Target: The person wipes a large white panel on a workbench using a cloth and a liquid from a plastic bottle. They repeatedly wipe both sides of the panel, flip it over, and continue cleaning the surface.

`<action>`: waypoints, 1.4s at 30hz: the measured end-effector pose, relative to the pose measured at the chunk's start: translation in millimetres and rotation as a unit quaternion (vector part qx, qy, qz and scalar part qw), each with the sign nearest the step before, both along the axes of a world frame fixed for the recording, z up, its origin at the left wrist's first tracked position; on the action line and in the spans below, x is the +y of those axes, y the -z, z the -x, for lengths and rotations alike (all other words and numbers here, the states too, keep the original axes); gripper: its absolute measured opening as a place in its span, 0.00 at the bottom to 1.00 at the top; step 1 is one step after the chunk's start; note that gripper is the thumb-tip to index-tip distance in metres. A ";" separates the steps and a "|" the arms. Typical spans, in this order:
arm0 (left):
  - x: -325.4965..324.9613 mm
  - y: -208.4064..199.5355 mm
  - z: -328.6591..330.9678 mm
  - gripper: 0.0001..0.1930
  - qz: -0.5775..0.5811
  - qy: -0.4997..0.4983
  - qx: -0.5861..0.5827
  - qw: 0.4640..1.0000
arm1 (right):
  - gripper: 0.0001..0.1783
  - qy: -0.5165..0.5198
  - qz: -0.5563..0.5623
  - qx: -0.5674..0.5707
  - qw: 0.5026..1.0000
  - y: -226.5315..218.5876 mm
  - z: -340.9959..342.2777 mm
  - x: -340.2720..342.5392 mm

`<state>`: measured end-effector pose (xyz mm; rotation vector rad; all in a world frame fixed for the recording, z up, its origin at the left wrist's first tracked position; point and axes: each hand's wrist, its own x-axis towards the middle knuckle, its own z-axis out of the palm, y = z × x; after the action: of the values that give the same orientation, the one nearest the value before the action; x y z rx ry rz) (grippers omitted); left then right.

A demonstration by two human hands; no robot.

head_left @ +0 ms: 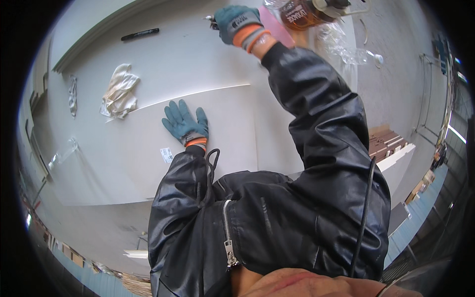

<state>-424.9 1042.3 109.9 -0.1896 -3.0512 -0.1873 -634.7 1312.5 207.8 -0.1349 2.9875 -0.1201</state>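
My left hand [185, 121], in a teal glove with an orange cuff, lies flat with its fingers spread on a pale panel [222, 114]. A small white printed label [166, 155] sits on the panel beside that wrist. Farther off, my right hand [239, 24], in a matching glove, is closed over the white worktop [198, 59]. A small metallic piece [212, 22] shows at its left side; the rest of whatever it holds is hidden by the fingers. A pink sheet-like thing [276, 27] lies just right of this hand, next to a bottle of amber liquid [299, 16].
A black marker [140, 34] and a crumpled whitish cloth [120, 89] lie to the left. Clear plastic bottles lie at the right [354, 54] and far left [64, 152]. Brown strips [385, 143] are stacked beyond my right arm. A raised pale edge [94, 37] borders the far left.
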 end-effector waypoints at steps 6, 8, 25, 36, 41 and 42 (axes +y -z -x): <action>10.3 -3.9 5.5 0.35 0.014 0.017 0.014 1.000 | 0.17 0.177 -0.017 -0.038 0.983 1.1 -100.4 99.7; 8.6 -3.5 3.7 0.34 0.006 0.016 0.021 1.000 | 0.23 0.223 -0.059 -0.034 0.972 -9.2 -119.1 130.6; 7.3 4.0 4.7 0.34 -0.002 0.012 0.015 1.000 | 0.15 0.119 -0.104 0.062 0.985 13.6 -127.1 115.1; 11.2 1.2 6.0 0.35 0.011 0.005 -0.007 1.000 | 0.12 0.192 -0.025 -0.048 0.980 53.3 -82.0 50.4; 16.4 0.6 7.3 0.35 0.020 0.000 -0.022 1.000 | 0.09 0.147 -0.025 -0.008 0.989 48.5 -100.2 68.2; 16.0 3.1 6.6 0.35 0.014 0.002 -0.021 1.000 | 0.10 0.158 -0.033 -0.008 0.987 39.3 -109.9 71.2</action>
<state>-431.6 1058.4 106.8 -0.1949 -3.0976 -0.1498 -524.8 1383.7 168.5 0.3467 2.9689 -0.0560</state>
